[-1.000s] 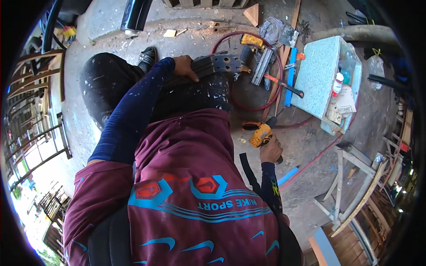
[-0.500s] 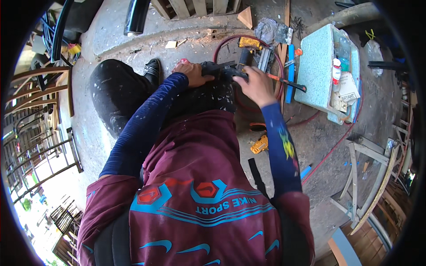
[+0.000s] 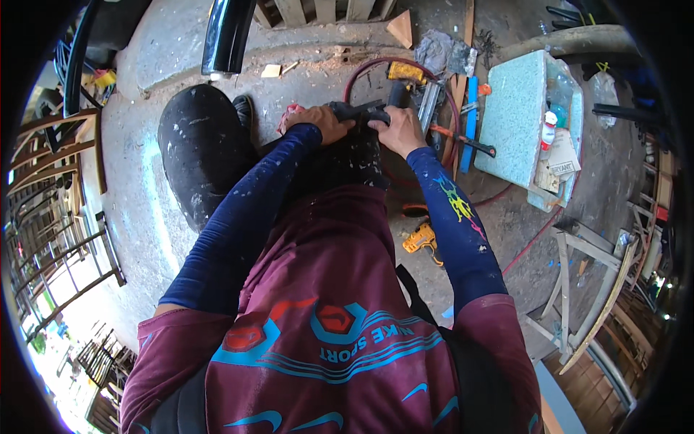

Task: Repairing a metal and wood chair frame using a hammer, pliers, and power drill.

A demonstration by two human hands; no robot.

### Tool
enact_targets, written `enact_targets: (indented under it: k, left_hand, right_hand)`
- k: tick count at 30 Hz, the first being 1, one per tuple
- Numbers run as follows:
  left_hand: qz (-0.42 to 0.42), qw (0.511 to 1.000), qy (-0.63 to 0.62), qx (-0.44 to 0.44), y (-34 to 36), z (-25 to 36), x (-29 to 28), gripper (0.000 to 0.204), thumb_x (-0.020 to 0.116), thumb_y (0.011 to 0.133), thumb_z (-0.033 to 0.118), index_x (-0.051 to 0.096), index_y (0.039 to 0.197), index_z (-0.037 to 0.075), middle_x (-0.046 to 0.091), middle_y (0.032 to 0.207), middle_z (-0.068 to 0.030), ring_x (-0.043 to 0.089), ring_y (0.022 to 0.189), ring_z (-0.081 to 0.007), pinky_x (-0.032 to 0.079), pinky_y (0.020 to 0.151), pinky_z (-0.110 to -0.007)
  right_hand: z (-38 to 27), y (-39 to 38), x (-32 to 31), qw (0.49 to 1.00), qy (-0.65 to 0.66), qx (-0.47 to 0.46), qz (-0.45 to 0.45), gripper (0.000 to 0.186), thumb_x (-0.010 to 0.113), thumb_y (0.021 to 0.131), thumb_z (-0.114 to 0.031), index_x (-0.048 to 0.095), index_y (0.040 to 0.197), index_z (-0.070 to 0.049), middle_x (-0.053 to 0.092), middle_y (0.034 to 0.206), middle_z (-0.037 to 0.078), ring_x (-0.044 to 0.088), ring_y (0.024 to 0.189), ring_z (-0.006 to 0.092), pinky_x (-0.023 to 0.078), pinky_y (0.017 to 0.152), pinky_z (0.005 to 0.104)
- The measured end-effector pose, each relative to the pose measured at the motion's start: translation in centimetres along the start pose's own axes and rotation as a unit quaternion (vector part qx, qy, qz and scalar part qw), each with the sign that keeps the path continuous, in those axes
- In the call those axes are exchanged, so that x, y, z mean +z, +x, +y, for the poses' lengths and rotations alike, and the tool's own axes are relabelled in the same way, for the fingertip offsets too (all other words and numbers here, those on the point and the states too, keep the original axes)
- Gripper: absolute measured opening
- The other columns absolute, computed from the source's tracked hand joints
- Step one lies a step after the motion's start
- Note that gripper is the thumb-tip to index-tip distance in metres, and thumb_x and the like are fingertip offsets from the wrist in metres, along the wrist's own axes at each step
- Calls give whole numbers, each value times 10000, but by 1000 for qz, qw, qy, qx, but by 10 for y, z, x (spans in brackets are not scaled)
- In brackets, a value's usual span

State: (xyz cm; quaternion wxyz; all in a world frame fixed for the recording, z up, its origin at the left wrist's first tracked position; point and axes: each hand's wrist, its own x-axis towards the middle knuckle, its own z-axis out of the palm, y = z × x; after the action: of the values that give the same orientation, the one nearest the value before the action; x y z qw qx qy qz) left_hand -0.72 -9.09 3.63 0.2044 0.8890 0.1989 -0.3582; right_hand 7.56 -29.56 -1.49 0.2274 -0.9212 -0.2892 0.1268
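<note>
Dark piece: it lies over your lap (image 3: 356, 163), between your two hands; the dark piece (image 3: 357, 111) is partly hidden by your fingers, so whether it is one part or several you cannot tell from here.
Left hand: your left hand (image 3: 324, 124) is wrapped around the piece's near-left end, a red-pink scrap (image 3: 288, 116) just beside the knuckles.
Right hand: a second ago it has the drill; now your right hand (image 3: 405, 133) pinches the piece's other end between thumb and fingers.
Yellow drill: your yellow drill (image 3: 422, 239) now rests on the floor (image 3: 520, 286), out of your grip, beside your right forearm.
Work in hand: with the drill set down, both hands seem free to steady or turn the piece; drilling looks paused.
Red hose: the red hose (image 3: 347, 78) loops on the floor beyond your hands.
</note>
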Motion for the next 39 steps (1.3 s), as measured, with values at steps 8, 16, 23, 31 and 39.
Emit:
enact_targets:
  k: [8, 16, 23, 31, 39]
  left_hand:
    - [37, 999, -21, -7, 17, -6, 12, 974, 475, 856, 798, 581, 1320, -52, 591, 1350, -278, 572, 1275, -396, 453, 1065, -448]
    - [86, 995, 37, 39, 36, -65, 49, 943, 461, 881, 783, 610, 1260, -67, 621, 1269, -307, 616, 1184, -418, 490, 987, -482]
    - [157, 985, 39, 58, -15, -14, 24, 858, 468, 884, 777, 735, 948, -36, 726, 968, -253, 695, 1006, -381, 518, 925, -460]
    - [81, 993, 18, 87, 0, -34, 16, 844, 675, 749, 771, 727, 952, -47, 731, 946, -224, 707, 968, -377, 556, 862, -428]
    - [132, 971, 7, 198, -1, -46, 26, 718, 754, 754, 660, 734, 945, -32, 721, 918, -230, 707, 902, -361, 547, 841, -437]
  right_hand:
    - [-40, -7, -14, 994, -61, 94, -4, 395, 753, 815, -359, 695, 932, 14, 687, 957, 286, 672, 927, 458, 539, 841, 507]
    - [-1, 30, -53, 956, 148, 54, -248, 529, 699, 840, -575, 756, 972, -66, 719, 919, 191, 695, 942, 337, 537, 818, 433]
    - [204, -48, -22, 899, -433, 50, -33, 314, 584, 886, -229, 642, 1167, -102, 659, 975, 59, 665, 967, 329, 501, 790, 556]
    - [124, -75, -50, 949, -191, 225, -109, 198, 654, 851, -183, 732, 969, -45, 717, 1043, 204, 691, 959, 385, 550, 811, 505]
    - [131, -64, -67, 941, -238, 231, -61, 140, 685, 795, -168, 719, 884, -66, 726, 989, 190, 702, 930, 390, 561, 821, 489]
